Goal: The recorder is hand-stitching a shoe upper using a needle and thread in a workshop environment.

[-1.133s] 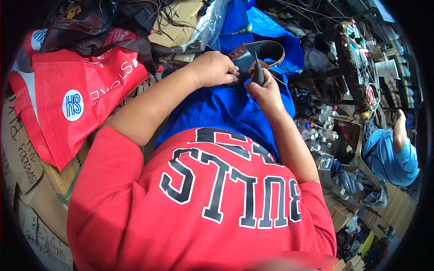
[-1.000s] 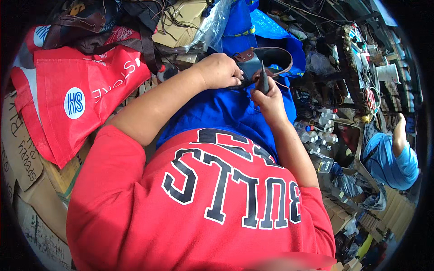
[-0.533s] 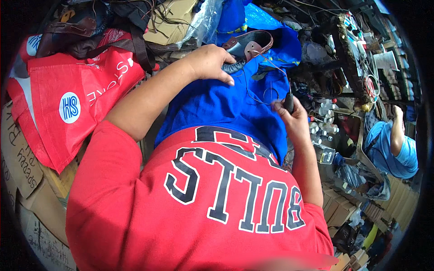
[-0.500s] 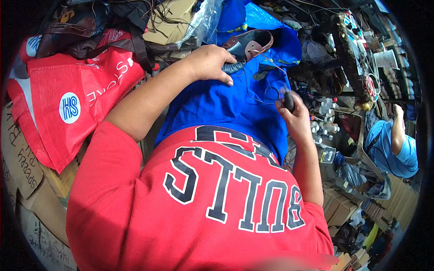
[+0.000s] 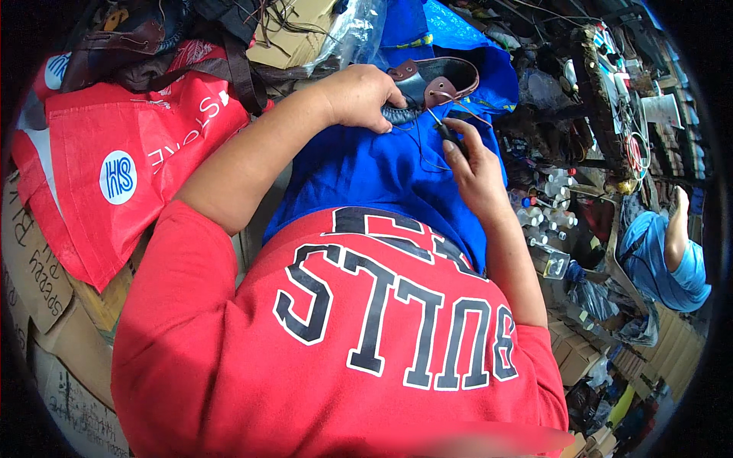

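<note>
A dark boat shoe (image 5: 450, 74) with brown leather trim and a brown lace lies on the blue cloth (image 5: 359, 172) over my lap. My left hand (image 5: 360, 98) is closed around its toe end, thumb on the near side and fingertips over the top. In my right hand (image 5: 477, 168) is an awl (image 5: 449, 136), its dark handle gripped between thumb and fingers. The thin metal shaft points at the shoe's near side by the lace; whether the tip has entered the seam I cannot tell. Dark thread (image 5: 421, 149) hangs in a loop over the cloth below the shoe.
A red bag (image 5: 84, 191) stands to my left, with another dark shoe (image 5: 130, 42) behind it. Several small bottles (image 5: 553, 217) stand at the right. Farther right sits a person in a blue shirt (image 5: 663, 259). Cardboard (image 5: 294, 38) lies beyond my left hand.
My right hand has brought the awl up and leftward from beside the cloth to the shoe's near side. The shoe and my left hand have shifted slightly to the right.
</note>
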{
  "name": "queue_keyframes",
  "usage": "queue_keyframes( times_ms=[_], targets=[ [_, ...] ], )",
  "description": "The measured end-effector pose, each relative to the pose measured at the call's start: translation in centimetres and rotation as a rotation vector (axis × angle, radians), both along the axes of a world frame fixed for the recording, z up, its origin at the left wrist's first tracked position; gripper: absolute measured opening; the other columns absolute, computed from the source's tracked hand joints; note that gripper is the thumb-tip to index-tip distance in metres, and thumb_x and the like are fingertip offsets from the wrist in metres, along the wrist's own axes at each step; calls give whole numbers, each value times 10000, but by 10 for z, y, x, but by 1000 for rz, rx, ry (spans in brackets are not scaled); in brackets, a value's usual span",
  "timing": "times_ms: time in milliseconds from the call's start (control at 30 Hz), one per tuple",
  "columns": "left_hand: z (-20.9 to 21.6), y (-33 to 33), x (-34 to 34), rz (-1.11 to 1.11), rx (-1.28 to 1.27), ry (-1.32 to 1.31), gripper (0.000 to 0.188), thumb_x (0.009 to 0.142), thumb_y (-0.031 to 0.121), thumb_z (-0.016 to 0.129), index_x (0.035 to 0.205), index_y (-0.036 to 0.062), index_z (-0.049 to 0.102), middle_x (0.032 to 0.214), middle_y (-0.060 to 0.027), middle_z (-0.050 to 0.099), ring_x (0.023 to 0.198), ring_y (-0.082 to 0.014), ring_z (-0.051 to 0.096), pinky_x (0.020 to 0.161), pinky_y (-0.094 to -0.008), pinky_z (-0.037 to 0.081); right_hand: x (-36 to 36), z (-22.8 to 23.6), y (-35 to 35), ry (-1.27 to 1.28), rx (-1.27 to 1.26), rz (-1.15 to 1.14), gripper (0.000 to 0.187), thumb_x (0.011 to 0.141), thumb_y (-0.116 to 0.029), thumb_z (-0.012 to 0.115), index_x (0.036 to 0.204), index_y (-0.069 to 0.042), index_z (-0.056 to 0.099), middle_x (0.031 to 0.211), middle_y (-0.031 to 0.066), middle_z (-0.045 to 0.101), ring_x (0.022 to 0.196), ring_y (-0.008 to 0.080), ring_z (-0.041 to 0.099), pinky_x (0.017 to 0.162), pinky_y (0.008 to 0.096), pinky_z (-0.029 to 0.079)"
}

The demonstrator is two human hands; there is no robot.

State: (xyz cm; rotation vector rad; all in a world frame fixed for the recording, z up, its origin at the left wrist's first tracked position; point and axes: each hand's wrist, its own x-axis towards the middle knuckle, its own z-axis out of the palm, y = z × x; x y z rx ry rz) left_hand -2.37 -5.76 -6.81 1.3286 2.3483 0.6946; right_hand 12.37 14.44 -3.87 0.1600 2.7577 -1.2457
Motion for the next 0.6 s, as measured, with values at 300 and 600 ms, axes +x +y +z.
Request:
queue_keyframes(
  times_ms=[300, 600],
  targets=[
    [10, 6, -6, -37, -37, 26, 441, 596, 266, 743, 1006, 110, 698, 885, -149, 679, 836, -304, 650, 786, -384, 511, -9, -14, -10, -45, -57, -31, 295, 895, -172, 564, 1165, -53, 563, 764, 154, 628, 659, 199, 609, 622, 316, 467],
    [14, 4, -8, -19, -84, -55, 461, 594, 214, 758, 1013, 38, 680, 959, -165, 671, 882, -286, 653, 797, -334, 506, -9, -27, -9, -32, -112, -53, 292, 894, -154, 566, 1169, -59, 564, 765, 146, 627, 662, 183, 599, 633, 299, 467]
  ],
)
